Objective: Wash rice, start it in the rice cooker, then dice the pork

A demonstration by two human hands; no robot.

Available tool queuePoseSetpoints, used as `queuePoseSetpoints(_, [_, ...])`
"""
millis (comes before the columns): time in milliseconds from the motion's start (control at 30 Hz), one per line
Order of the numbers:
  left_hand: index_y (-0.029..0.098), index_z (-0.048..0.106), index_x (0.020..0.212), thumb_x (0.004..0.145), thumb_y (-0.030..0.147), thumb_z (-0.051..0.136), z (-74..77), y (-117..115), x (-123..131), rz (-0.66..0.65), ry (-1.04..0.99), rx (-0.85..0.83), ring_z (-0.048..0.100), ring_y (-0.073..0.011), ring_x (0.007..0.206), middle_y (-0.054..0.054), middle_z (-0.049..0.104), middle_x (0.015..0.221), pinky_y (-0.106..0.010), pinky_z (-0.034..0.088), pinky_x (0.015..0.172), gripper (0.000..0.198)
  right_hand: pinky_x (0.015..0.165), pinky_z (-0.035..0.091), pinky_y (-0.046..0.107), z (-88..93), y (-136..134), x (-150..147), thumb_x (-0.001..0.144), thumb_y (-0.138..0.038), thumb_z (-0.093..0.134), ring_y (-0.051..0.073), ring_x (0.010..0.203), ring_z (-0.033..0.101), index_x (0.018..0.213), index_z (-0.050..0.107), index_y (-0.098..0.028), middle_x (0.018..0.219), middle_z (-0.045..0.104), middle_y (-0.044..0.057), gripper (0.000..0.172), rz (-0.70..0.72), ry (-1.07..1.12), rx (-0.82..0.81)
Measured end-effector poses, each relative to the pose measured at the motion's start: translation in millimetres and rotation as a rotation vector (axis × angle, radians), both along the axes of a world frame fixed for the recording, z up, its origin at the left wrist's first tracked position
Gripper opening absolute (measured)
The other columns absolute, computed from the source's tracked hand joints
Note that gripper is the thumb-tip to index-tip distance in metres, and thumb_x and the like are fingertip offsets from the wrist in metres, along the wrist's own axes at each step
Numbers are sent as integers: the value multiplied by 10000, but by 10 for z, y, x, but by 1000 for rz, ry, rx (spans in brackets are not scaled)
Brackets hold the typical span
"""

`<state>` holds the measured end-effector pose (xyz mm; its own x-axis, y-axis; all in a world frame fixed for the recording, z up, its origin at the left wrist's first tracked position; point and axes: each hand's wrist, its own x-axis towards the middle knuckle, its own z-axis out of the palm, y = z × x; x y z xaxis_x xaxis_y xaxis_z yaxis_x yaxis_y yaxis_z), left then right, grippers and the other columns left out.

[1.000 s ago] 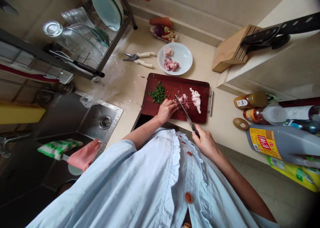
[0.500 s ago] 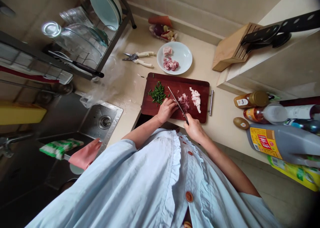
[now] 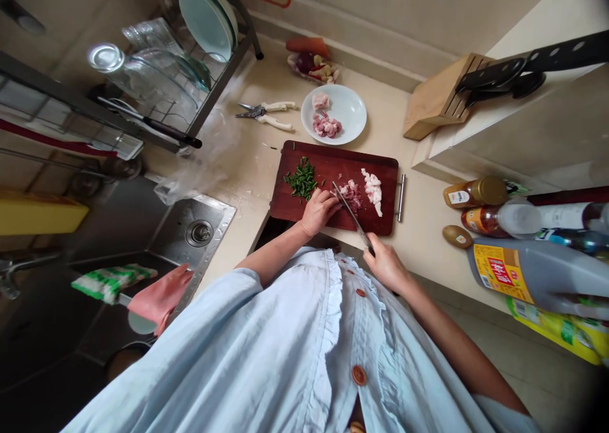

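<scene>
A dark red cutting board (image 3: 304,210) lies on the counter. Chopped greens (image 3: 302,178) are at its left, pinkish red meat pieces (image 3: 351,195) near the middle, and whitish fatty pieces (image 3: 373,191) at its right. My right hand (image 3: 387,267) is closed round the handle of a knife (image 3: 353,216), whose blade slants up and left over the board. Beside the blade tip, my left hand (image 3: 320,212) rests on the board with its fingers curled together, on meat that they largely hide. Behind the board, a white plate (image 3: 351,117) holds more meat.
White-handled shears (image 3: 267,115) lie left of the plate. A knife block (image 3: 435,102) stands at the back right, bottles (image 3: 504,268) and a kiwi (image 3: 457,236) at the right. The sink (image 3: 216,220) and dish rack (image 3: 209,103) are at the left.
My right hand has moved right and toward my body, drawing the knife back with it. Its tip now lies closer to my left hand's fingers. The left hand has barely shifted.
</scene>
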<state>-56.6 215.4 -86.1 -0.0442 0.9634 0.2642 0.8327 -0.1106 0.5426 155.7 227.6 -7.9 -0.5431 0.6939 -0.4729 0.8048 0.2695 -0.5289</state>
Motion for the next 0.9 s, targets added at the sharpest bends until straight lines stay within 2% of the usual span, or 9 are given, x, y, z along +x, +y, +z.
queuePoseSetpoints(67, [173,667,929,913,352,484,-4,0,13,-2,-1,-11,501,-192,834,-68,590,858,-351,439,775,256,571,365,234,6,-16,50,825,-209,421,176,629,592,1090,552,-187,711,647,38,297,-16,8,9])
queuePoseSetpoints(167, [176,658,964,906,348,502,35,-29,15,-11,-6,-14,511,-198,851,-71,602,879,-359,438,790,239,557,373,233,-22,95,-72,812,-220,438,168,600,582,1029,572,-195,661,622,23,256,-59,56,-21])
queuePoseSetpoints(333, [156,509,1220,901,335,529,235,-70,-128,-42,-129,29,561,-164,874,-83,609,1008,-299,452,784,366,524,395,238,-7,208,-148,829,-296,430,161,563,569,992,566,-214,643,599,3,228,-191,197,-78])
queuePoseSetpoints(433, [176,594,1065,930,246,452,354,63,-305,-22,-39,49,539,-173,926,-87,601,1039,-310,428,802,208,525,400,242,56,136,-26,838,-320,424,163,576,573,1004,552,-201,655,601,10,241,-218,222,-52])
queuePoseSetpoints(500, [198,644,932,905,224,469,377,223,-436,-117,113,2,507,-201,927,-75,612,1016,-361,399,816,178,524,398,239,102,97,26,841,-326,426,160,579,574,990,546,-200,653,597,9,229,-216,218,-50])
queuePoseSetpoints(600, [210,664,793,850,200,501,324,450,-636,-260,281,-77,479,-232,903,-66,610,868,-454,338,854,173,527,398,236,155,81,33,845,-329,428,157,582,574,959,538,-201,644,589,5,203,-207,222,-59])
queuePoseSetpoints(667, [199,648,696,825,185,494,277,529,-770,-264,316,-88,465,-244,898,-64,579,767,-498,294,878,201,529,401,237,174,79,24,847,-330,428,159,587,574,956,537,-202,647,589,6,200,-208,228,-63])
queuePoseSetpoints(800, [189,624,620,822,212,503,312,501,-942,-170,285,-45,447,-255,887,-68,552,691,-513,267,868,237,529,400,240,169,51,37,844,-321,428,155,574,559,944,541,-202,635,578,1,192,-221,211,-55])
queuePoseSetpoints(900, [198,655,697,872,276,490,450,392,-862,-127,241,-7,453,-250,909,-69,599,804,-492,280,864,253,531,399,242,149,21,57,847,-320,424,152,557,549,950,540,-205,610,559,-10,193,-219,212,-67])
